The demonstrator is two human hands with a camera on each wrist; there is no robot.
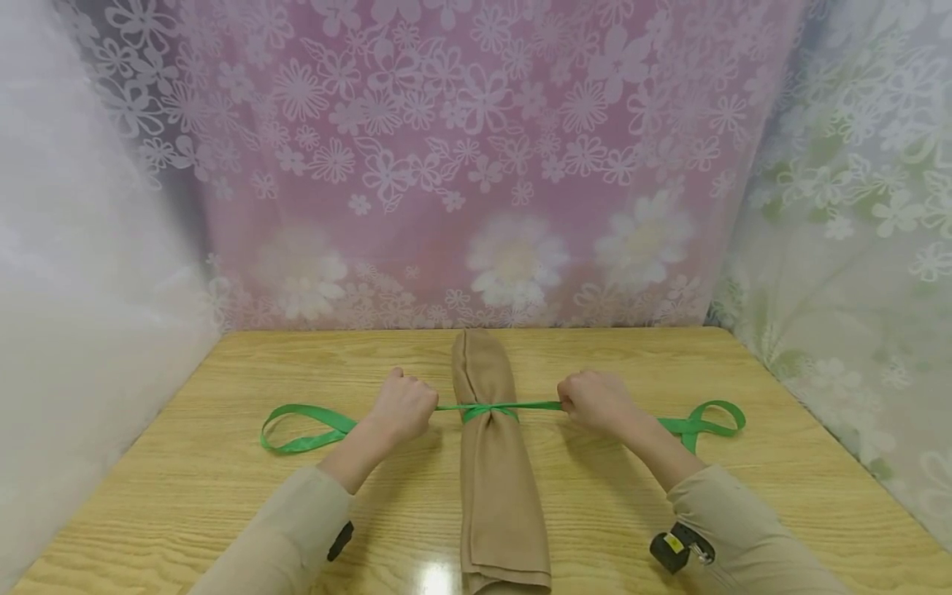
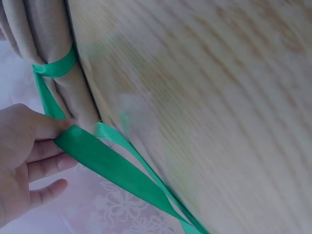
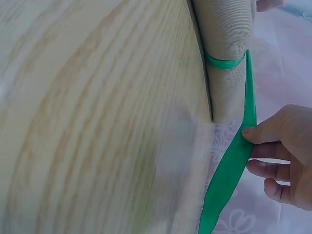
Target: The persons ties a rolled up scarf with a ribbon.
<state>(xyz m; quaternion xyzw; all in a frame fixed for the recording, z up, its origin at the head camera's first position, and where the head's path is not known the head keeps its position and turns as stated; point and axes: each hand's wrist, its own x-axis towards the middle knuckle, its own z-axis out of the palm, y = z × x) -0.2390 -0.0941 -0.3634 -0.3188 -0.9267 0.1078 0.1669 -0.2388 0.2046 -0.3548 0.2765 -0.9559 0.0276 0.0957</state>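
Note:
A rolled brown cloth [image 1: 502, 504] lies lengthwise down the middle of the table, cinched near its far half by a green ribbon [image 1: 537, 405]. The ribbon crosses on top of the roll and runs out taut to both sides. To the left of the roll, my left hand [image 1: 402, 406] pinches one length between thumb and fingers. On the other side my right hand [image 1: 597, 401] pinches the opposite length. Loose ribbon trails past each hand onto the table, ending in a loop on either side. Both wrist views show the ribbon [image 2: 107, 163] [image 3: 226, 175] hanging beyond the pinch.
The wooden table [image 1: 223, 487] has a patterned pink curtain [image 1: 476, 165] along its back edge. Pale sheets [image 1: 97, 248] hang at the left and right sides. A small black device [image 1: 672, 547] is strapped near the right sleeve.

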